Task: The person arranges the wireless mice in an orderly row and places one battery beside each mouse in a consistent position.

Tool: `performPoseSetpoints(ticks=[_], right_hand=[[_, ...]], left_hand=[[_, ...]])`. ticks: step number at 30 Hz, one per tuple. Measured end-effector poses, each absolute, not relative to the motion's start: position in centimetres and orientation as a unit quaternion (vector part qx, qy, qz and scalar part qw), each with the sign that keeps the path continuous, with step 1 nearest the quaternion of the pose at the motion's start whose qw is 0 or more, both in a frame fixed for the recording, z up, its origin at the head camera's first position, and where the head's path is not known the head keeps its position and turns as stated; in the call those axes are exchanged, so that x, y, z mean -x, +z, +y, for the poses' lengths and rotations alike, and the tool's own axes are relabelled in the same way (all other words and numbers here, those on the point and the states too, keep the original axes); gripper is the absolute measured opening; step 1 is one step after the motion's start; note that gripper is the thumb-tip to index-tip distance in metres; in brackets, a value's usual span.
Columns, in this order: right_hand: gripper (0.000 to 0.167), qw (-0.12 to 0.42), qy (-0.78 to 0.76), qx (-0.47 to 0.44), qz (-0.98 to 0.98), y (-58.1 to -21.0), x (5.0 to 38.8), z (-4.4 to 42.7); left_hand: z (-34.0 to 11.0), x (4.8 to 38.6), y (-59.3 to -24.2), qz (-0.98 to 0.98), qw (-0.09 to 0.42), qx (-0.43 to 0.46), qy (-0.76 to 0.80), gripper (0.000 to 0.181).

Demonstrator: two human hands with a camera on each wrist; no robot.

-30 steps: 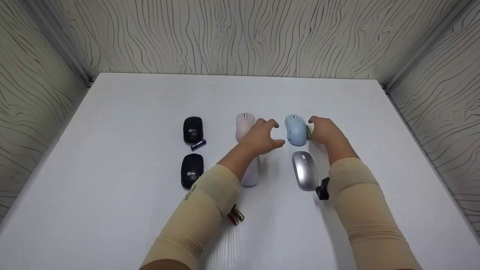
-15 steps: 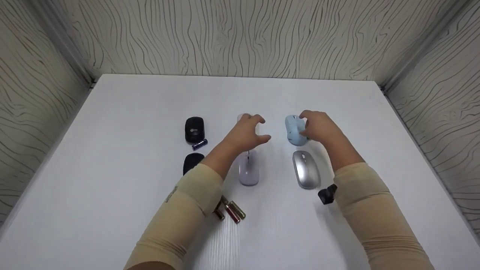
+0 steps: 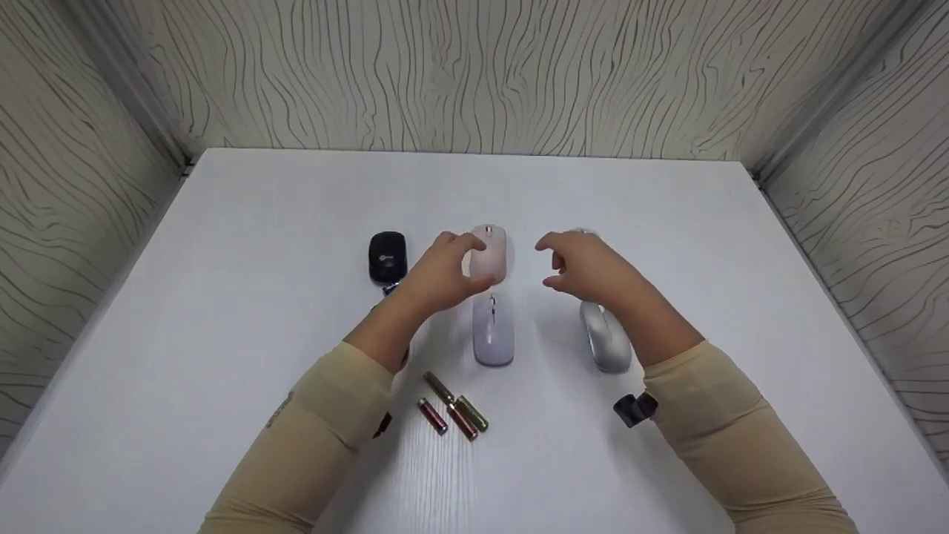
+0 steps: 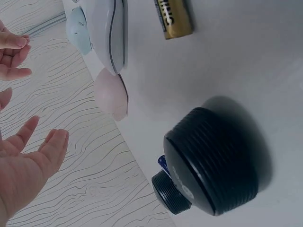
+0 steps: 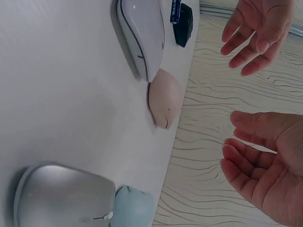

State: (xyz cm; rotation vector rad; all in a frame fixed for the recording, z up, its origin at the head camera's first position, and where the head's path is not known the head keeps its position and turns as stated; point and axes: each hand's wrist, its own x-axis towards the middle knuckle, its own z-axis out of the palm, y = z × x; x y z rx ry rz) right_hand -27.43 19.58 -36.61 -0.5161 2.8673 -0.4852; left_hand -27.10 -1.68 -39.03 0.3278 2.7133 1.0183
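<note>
Pink mouse (image 3: 488, 259) lay approx. ctr of head view, wheel end toward top. L hand (image 3: 443, 276) hung above table, its thumb & index tips overlapping the mouse's left side in head view, but well clear of it in wrist views; thumb & fingers spread wide, nothing held. R hand (image 3: 589, 268), right of ctr, also empty, fingers loosely bent, thumb apart; it hid most of the blue mouse (image 5: 134, 206), seen at bottom of R wrist view. Lavender mouse (image 3: 494, 331) sat just below the pink one in head view, silver mouse (image 3: 606, 343) lower right, partly behind R forearm. Black mouse (image 3: 387, 254) was left of ctr w/ dark-blue battery (image 5: 175, 10) beside it; second black mouse (image 4: 208, 163) showed large in L wrist view, lower right. Two gold batteries (image 3: 439, 387) & two red batteries (image 3: 432, 416) lay lower ctr. White table (image 3: 259, 215), wood-grain-patterned wall (image 3: 445, 74) up top
</note>
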Motion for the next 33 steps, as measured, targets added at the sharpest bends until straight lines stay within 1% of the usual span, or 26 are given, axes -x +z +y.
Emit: performPoseSetpoints(ticks=[7, 12, 17, 22, 26, 28, 33], right_hand=[[0.047, 0.120, -0.160, 0.199, 0.959, -36.8, 25.2, 17.7], [0.046, 0.134, -0.146, 0.224, 0.954, -37.6, 23.5, 16.6], [0.042, 0.135, -0.147, 0.285, 0.937, -38.4, 21.6, 15.7], [0.037, 0.156, -0.128, 0.333, 0.921, -39.6, 20.1, 14.8], [0.032, 0.174, -0.112, 0.344, 0.916, -40.6, 19.4, 14.0], [0.034, 0.181, -0.106, 0.342, 0.916, -41.0, 19.2, 13.7], [0.045, 0.201, -0.100, 0.348, 0.910, -42.1, 18.5, 13.0]], left_hand=[[-2.2, 24.8, -38.6, 0.918, 0.118, -0.144, 0.349, 0.052], [-3.1, 23.8, -38.8, 0.912, 0.110, -0.140, 0.371, 0.051], [-4.3, 23.0, -39.4, 0.911, 0.093, -0.139, 0.377, 0.049], [-5.0, 22.1, -40.3, 0.911, 0.096, -0.138, 0.378, 0.048], [-5.0, 21.5, -40.8, 0.914, 0.103, -0.145, 0.365, 0.048], [-5.0, 21.3, -41.0, 0.916, 0.106, -0.149, 0.358, 0.048], [-4.9, 20.8, -41.5, 0.914, 0.122, -0.151, 0.355, 0.048]])
